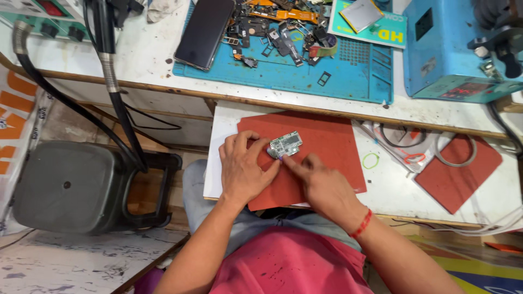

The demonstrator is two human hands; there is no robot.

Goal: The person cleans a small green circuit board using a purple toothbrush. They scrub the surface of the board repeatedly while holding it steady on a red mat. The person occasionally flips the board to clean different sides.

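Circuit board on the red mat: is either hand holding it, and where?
The left hand pins the circuit board at its left end on the red mat; the right hand's fingertip touches its lower-left edge.

Circuit board (285, 144) on mat (332, 141), phone (204, 32) behind.

- A phone repair workshop, cramped and well used.
- Blue work mat (348, 76) strewn with loose phone parts (278, 32).
- A dark phone (204, 32) lying beside them.
- Blue bench machine (452, 49) at the right.

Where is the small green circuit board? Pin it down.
In the head view, the small green circuit board lies on the red rubber mat, centre frame, between the left hand and right hand fingertips.
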